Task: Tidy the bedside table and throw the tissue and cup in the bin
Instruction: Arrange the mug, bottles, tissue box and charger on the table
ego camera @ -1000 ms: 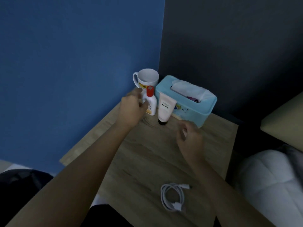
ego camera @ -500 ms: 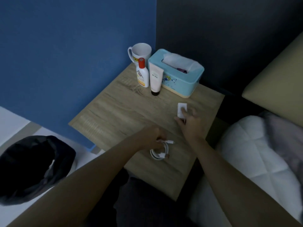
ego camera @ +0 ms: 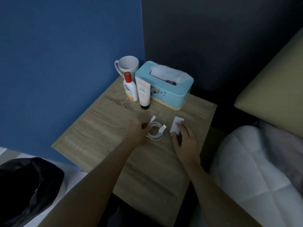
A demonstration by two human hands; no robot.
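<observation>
Hands [ego camera: 185,138] grip coiled cable [ego camera: 155,131], flat charger [ego camera: 175,126].

Bedside table [ego camera: 101,135]: mug [ego camera: 128,65], bottle [ego camera: 130,90], tube [ego camera: 144,94], tissue box [ego camera: 170,94], cable [ego camera: 155,131]

Bedroom — bedside table [ego camera: 101,128] against blue wall [ego camera: 65,63], white duvet [ego camera: 255,161] at its right edge, headboard [ego camera: 278,89] beyond.

Left hand [ego camera: 136,132] pinching cable [ego camera: 155,130]; right hand [ego camera: 183,138] seemingly on adapter [ego camera: 176,124].
</observation>
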